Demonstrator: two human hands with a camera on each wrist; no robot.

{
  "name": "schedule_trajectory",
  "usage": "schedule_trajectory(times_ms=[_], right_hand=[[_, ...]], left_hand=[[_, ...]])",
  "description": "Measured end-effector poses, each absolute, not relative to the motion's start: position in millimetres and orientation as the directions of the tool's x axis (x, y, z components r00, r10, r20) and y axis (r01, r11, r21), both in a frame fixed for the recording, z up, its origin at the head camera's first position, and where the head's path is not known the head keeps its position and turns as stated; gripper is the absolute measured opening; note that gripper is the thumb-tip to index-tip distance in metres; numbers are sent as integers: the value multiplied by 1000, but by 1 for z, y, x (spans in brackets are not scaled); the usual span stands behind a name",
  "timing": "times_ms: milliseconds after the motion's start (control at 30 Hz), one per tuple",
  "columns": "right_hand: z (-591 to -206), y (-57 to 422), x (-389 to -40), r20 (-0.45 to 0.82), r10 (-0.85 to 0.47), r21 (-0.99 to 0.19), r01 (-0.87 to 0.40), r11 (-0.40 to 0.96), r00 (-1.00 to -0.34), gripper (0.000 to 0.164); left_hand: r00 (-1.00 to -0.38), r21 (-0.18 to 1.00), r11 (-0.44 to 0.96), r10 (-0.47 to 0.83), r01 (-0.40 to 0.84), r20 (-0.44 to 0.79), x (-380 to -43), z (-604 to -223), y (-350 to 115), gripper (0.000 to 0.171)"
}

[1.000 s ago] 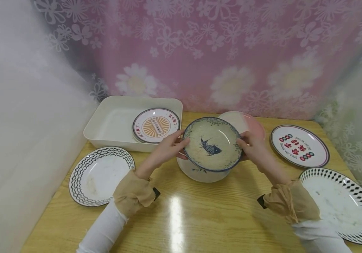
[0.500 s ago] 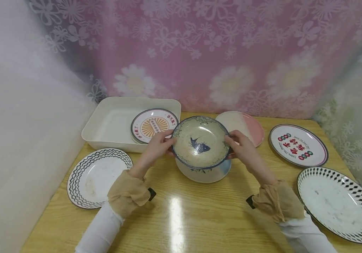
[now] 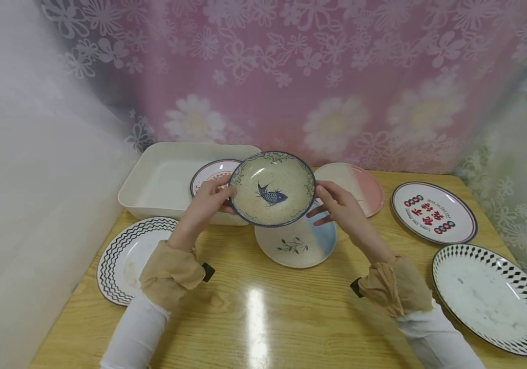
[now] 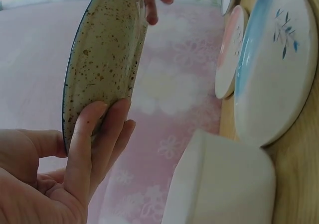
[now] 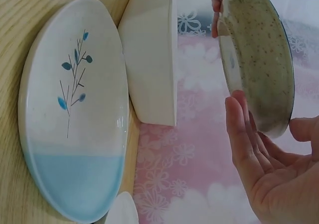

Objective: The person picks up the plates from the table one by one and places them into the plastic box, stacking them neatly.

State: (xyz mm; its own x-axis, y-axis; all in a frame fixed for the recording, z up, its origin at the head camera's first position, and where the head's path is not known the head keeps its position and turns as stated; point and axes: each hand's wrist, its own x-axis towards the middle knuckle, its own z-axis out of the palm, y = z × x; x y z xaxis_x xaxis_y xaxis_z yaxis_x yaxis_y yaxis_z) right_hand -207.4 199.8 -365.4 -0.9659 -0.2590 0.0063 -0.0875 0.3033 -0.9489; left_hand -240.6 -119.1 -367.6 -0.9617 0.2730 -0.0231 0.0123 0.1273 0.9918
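A shallow bowl (image 3: 270, 197) with a blue fish on its cream inside and a blue rim is held in the air, tilted toward the head camera. My left hand (image 3: 204, 204) pinches its left edge, thumb on the rim and fingers beneath. At the opposite edge my right hand (image 3: 345, 209) holds the rim with the thumb, its fingers spread below. The left wrist view shows the bowl's speckled underside (image 4: 102, 50). Under the bowl, a cream-and-blue plate (image 3: 291, 252) with a leaf sprig lies on the table. The bowl partly covers a sunburst plate (image 3: 201, 177) in the white bin (image 3: 145, 209).
A zigzag-rimmed plate (image 3: 127, 261) lies front left. At the back is a pink-and-cream plate (image 3: 369, 192). To the right lie a plate with red lettering (image 3: 434, 212) and an oval diamond-rimmed platter (image 3: 489, 297). A pink floral curtain (image 3: 263, 102) hangs behind the wooden table (image 3: 291, 318).
Both hands have carried the bowl left and upward, off the cream-and-blue plate toward the bin. More of the plate's sprig shows now. The right hand's fingers have spread beneath the bowl.
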Motion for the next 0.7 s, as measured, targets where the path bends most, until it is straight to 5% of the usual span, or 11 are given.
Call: schedule_trajectory(times_ms=[700], right_hand=[[-382, 218, -194, 26, -284, -944, -117, 307, -959, 45]], left_hand=[[-988, 984, 97, -46, -149, -145, -285, -380, -185, 43]])
